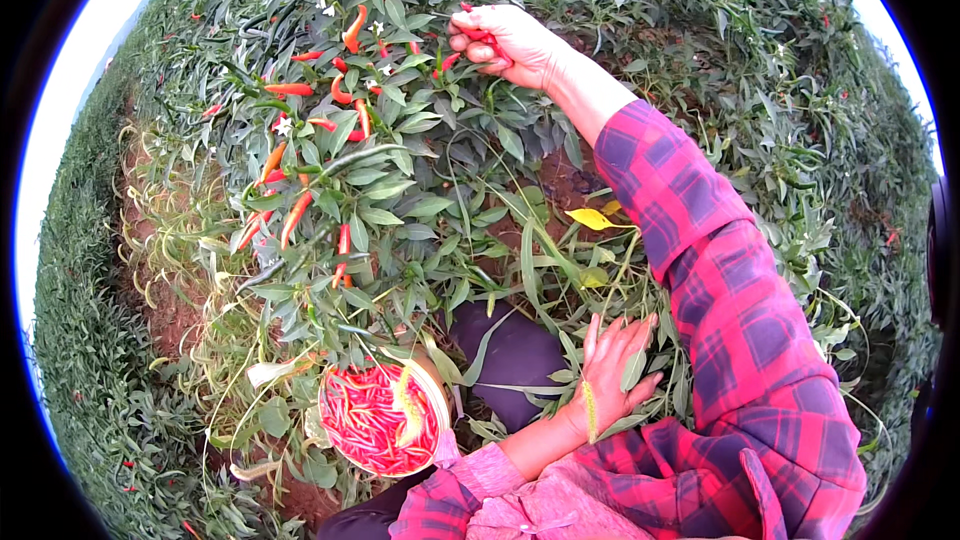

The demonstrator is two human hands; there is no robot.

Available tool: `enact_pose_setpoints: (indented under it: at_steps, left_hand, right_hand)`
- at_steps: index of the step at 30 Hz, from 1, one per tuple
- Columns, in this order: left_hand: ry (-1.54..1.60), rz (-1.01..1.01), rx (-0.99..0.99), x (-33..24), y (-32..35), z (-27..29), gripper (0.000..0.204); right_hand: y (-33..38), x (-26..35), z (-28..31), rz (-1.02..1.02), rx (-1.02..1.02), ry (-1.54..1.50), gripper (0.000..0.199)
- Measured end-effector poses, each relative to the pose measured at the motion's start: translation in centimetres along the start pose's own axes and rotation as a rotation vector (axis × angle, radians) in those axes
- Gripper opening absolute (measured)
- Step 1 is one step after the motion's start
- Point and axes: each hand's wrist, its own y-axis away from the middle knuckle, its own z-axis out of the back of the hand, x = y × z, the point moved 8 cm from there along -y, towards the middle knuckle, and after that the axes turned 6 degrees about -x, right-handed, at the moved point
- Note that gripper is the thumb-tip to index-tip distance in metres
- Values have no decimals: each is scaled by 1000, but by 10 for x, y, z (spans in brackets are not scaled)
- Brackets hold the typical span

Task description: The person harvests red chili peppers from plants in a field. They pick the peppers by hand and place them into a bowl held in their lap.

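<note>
My right hand (512,43) reaches far up into a chili plant (400,180), its fingers closed on a red chili (478,35) among the leaves. More red and orange chilies (296,212) hang on the plant to the left of that hand. My left hand (615,372) lies lower down with fingers spread, resting against long green leaves and holding nothing. A round white bowl (437,392) heaped with picked red chilies (375,425) sits near my body, to the left of the left hand.
Dense rows of chili plants (760,70) fill the view on all sides. Bare reddish soil (165,300) shows at the left. My dark-trousered knee (512,352) is between bowl and left hand. A yellow leaf (590,218) lies mid-frame.
</note>
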Motion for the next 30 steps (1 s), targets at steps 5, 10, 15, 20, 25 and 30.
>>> enact_pose_setpoints:
  at_steps: [5, 10, 15, 20, 25, 30]
  left_hand:
    - [-33, 1, 18, 0, 0, -6, 76]
    - [-17, 0, 11, 0, 0, -3, 76]
    - [-10, 17, 18, 0, 1, -3, 77]
    - [-7, 47, 15, -1, 5, 0, 80]
    - [-64, 31, -62, -4, 14, 8, 69]
    - [-350, -68, -27, -28, 19, 19, 78]
  right_hand:
    - [-8, 5, 11, 1, -151, 85, 13]
    - [-35, 8, -1, 36, -344, 420, 20]
    - [-60, 13, -24, 159, -367, 1125, 41]
    - [-64, 13, -42, 325, -317, 1505, 43]
    - [-35, 28, -45, 470, -395, 1497, 35]
    - [9, -12, -28, 133, -320, 512, 13]
